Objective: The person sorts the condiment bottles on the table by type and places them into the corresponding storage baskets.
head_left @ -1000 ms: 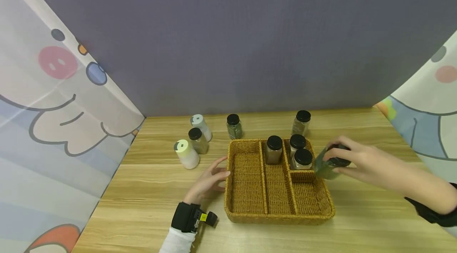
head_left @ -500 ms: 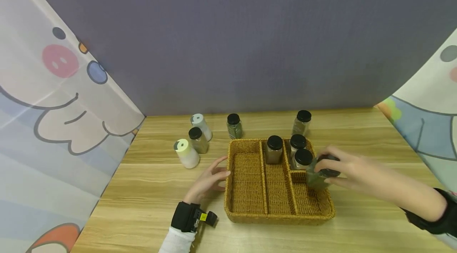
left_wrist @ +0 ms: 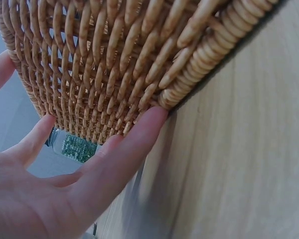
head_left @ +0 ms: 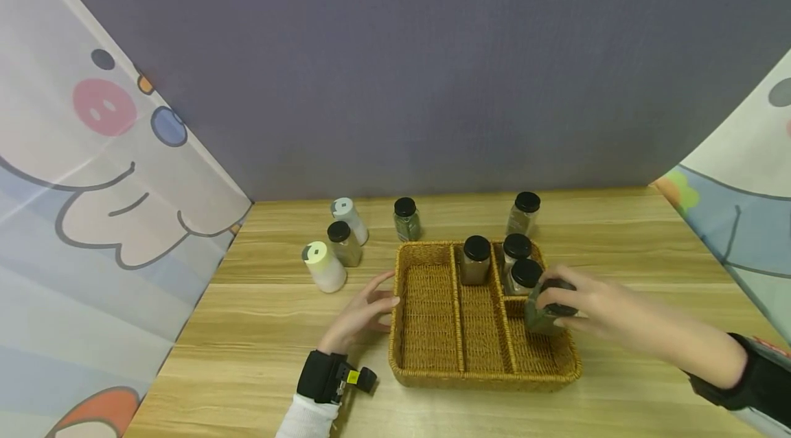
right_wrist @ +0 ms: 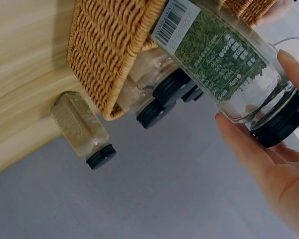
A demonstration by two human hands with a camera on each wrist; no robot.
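Observation:
My right hand [head_left: 577, 297] grips a spice jar [right_wrist: 226, 59] of dried green herbs near its black lid. In the head view the jar overlaps the front right compartment of the wicker basket [head_left: 485, 380], tilted a little. Straight fingers of my left hand [head_left: 361, 314] touch the basket's left side; the left wrist view shows the fingertips against the weave. Two black-lidded jars [head_left: 526, 274] stand in the back right compartment. Another jar with brown contents [head_left: 475, 261] stands at the back of the middle compartment.
Behind the basket stand a green herb jar [head_left: 406, 220] and a brownish jar [head_left: 522, 214]. To its left are a yellow-topped shaker [head_left: 324, 267], a black-lidded jar [head_left: 344, 244] and a white shaker [head_left: 349, 220]. A grey wall [head_left: 432, 81] closes off the table's back.
My right hand has carried the herb jar leftward and toward me, from beside the basket's right rim to over the front right compartment. My left hand has stayed at the basket's side.

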